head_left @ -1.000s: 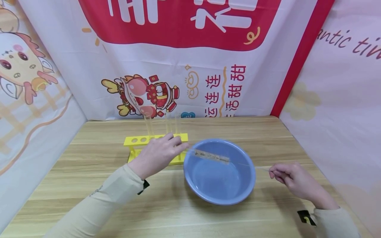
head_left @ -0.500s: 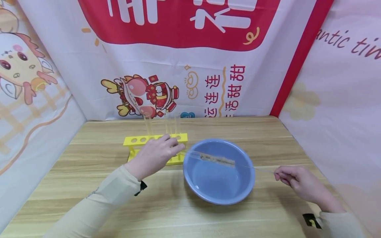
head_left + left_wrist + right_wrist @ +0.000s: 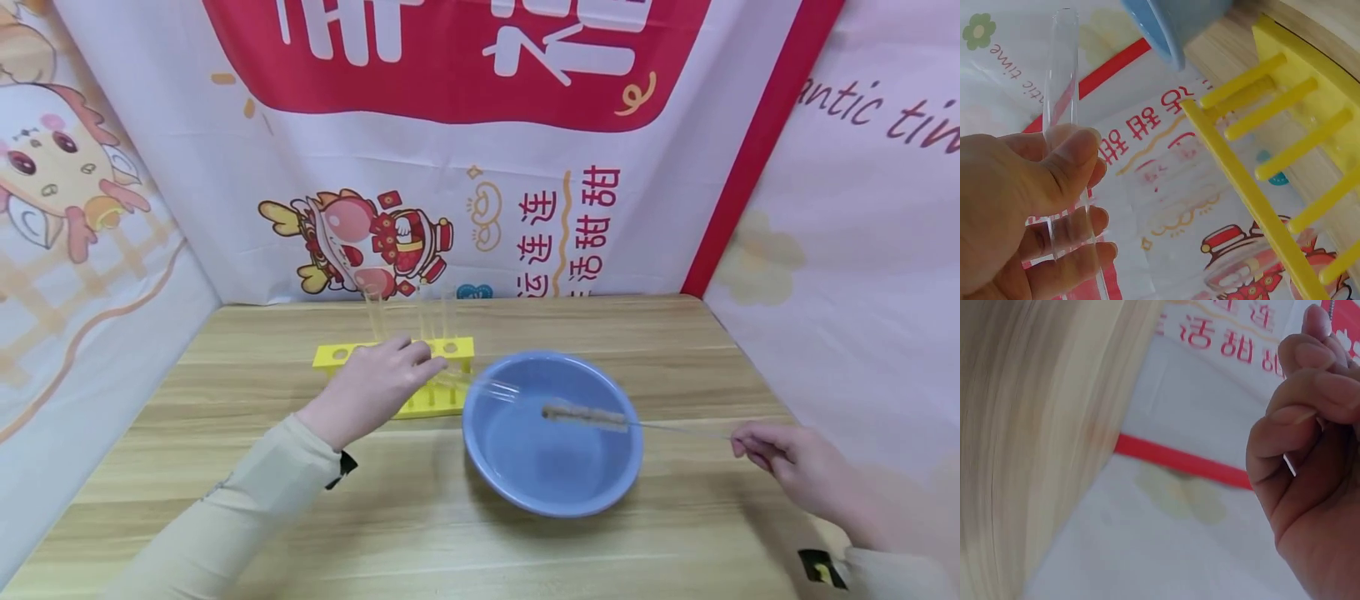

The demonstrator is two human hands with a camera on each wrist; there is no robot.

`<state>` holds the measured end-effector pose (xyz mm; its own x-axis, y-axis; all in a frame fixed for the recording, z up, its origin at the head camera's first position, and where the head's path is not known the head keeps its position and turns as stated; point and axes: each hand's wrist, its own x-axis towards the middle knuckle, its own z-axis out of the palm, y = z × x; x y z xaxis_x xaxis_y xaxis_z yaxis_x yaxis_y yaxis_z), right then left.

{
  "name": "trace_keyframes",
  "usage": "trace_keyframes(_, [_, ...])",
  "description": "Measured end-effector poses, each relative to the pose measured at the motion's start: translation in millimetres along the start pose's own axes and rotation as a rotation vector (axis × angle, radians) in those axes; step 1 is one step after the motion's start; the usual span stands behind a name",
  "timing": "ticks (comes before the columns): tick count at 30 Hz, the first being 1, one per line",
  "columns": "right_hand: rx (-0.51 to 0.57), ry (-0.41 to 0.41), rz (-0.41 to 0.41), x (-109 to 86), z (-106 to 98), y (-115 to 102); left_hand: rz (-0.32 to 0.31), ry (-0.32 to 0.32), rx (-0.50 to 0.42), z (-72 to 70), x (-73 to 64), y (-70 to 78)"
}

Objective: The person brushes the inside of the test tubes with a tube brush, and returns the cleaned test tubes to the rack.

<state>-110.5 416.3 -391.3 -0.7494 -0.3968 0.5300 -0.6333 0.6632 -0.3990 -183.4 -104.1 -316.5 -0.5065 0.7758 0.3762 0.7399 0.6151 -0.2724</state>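
In the head view my left hand (image 3: 375,387) grips a clear glass test tube (image 3: 491,387), its mouth end over the blue basin. The left wrist view has the same test tube (image 3: 1062,69) between thumb and fingers, with fingers (image 3: 1079,262) curled behind it. My right hand (image 3: 798,467) pinches the thin wire handle of a test tube brush (image 3: 588,416). Its bristle head is over the basin, apart from the tube's mouth. In the right wrist view the fingers of the right hand (image 3: 1316,419) are curled; the brush head is outside that view.
A blue basin (image 3: 553,496) stands mid-table. Behind my left hand is a yellow test tube rack (image 3: 453,348) holding several upright test tubes (image 3: 375,315). Printed cloth hangs behind the wooden table (image 3: 465,550) and along both sides.
My right hand has drawn back to the right, pulling the brush head out of the test tube. My left hand has shifted slightly left with the tube.
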Motion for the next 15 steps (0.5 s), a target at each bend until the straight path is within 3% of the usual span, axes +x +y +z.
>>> trace_keyframes(3, [-0.042, 0.025, 0.024, -6.1, -8, 2, 0.023, 0.007, 0.062, -2.5, -0.2, -0.5])
trace_keyframes(7, [-0.124, 0.016, 0.047, -5.7, -13, -4, 0.107, 0.055, 0.159, -8.4, 4.9, 7.6])
trace_keyframes(10, [-0.230, 0.007, 0.026, -1.1, -13, -12, 0.172, 0.078, 0.236, -12.3, 11.5, 17.5])
trace_keyframes(15, [-0.336, 0.012, -0.021, 5.7, -12, -23, 0.245, 0.061, 0.312, -12.9, 21.0, 29.4])
